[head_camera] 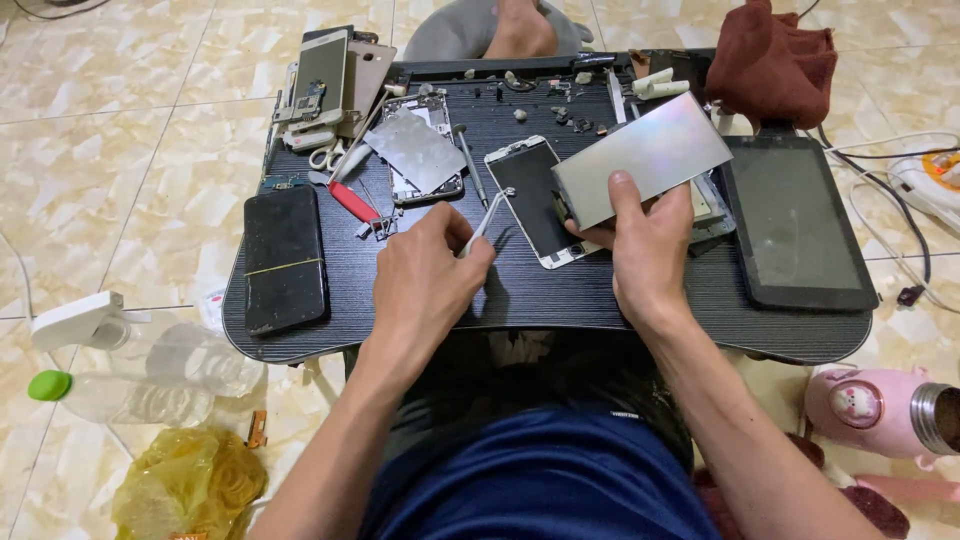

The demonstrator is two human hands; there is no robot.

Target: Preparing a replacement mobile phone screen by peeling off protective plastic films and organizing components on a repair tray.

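pink flask (880, 405) cut off right, tiny parts (570, 118) perhaps screws

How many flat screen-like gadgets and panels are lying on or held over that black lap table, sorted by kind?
Black phones lying whole: 1
White-framed phone screens: 1
Large dark tablets: 1
Shiny silver panels, in right hand: 1
Grey metal phone plates: 1
Total: 5

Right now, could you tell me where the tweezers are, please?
In the head view, the tweezers are in the left hand, near the middle of the black lap desk, their tips by the white-framed phone, left of the right hand.
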